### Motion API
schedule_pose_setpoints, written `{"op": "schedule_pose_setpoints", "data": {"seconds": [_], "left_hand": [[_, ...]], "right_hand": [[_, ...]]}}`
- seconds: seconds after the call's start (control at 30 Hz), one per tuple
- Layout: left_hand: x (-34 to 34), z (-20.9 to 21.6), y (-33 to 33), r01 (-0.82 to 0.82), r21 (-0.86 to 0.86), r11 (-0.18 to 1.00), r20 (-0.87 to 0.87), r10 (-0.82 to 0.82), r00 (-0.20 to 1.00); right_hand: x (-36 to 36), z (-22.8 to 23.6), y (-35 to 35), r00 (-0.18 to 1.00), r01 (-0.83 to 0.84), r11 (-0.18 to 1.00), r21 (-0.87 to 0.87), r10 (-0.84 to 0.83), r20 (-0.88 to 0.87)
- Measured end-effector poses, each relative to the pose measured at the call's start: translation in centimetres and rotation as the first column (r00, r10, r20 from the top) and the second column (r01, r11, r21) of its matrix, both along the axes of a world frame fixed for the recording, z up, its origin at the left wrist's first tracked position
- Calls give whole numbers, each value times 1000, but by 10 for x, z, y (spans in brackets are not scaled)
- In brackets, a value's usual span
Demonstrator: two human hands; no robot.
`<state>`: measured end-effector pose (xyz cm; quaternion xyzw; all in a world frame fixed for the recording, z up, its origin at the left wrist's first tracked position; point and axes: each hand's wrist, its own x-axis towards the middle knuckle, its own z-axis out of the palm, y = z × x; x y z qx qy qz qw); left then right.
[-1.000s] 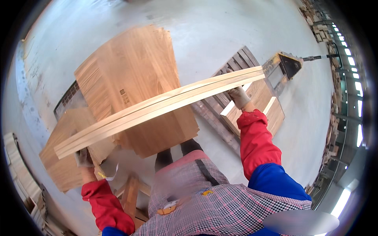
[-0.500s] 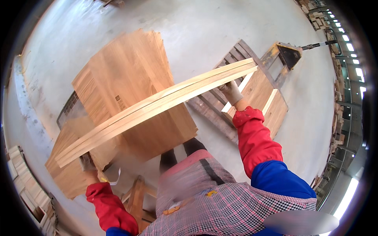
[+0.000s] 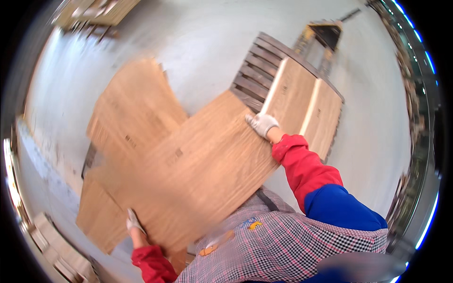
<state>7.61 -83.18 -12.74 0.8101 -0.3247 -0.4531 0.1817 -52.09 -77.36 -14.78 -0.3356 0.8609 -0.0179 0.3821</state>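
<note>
A broad, light-brown wooden panel [image 3: 207, 160] lies across the front of me, its grained face turned up. My right hand [image 3: 263, 124], in a pale glove, grips its right end, with fingers over the edge and top. At its lower left end my left hand [image 3: 134, 221], also gloved, holds the edge; part of that hand is hidden. Beyond the panel stands a stack of similar wooden panels [image 3: 137, 104], partly covered by it. Another panel [image 3: 106, 210] shows under the left end. Whether the held panel rests on the stack cannot be made out.
On the right, a slatted wooden pallet [image 3: 257, 66] carries two rows of panels [image 3: 292, 89]. A yellow and black pallet jack [image 3: 325, 35] stands behind it. More wood is stacked on a pallet [image 3: 101, 12] at the far left and in a pile [image 3: 61, 250] at the near left.
The panels in my hands were edge-up, showing several layers; now the broad face is up and lower. My right hand has moved left and down, and the view has shifted.
</note>
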Motion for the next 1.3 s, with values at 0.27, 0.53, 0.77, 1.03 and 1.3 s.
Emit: {"op": "schedule_pose_setpoints", "data": {"seconds": [0.27, 0.53, 0.77, 1.03, 1.3], "left_hand": [[-37, -32, 8, 211, 134, 968, 121, -227, 966], [-104, -24, -2, 568, 15, 823, 5, -568, 823], [-251, -1, 59, 747, -31, 664, 33, -747, 665], [-430, 18, 227, 942, 29, 335, -40, -941, 336], [-510, 10, 326, 955, -92, 282, -78, -958, 276]], "right_hand": [[1, 17, 193, 912, 379, 916, -130, -394, -119], [49, 53, 385, 652, 729, 628, -271, -758, -1], [88, 43, 558, 359, 881, 308, -360, -929, 84], [104, 14, 764, 57, 932, 67, -357, -998, -37], [14, 40, 854, -34, 941, -61, -332, -996, 86]]}}
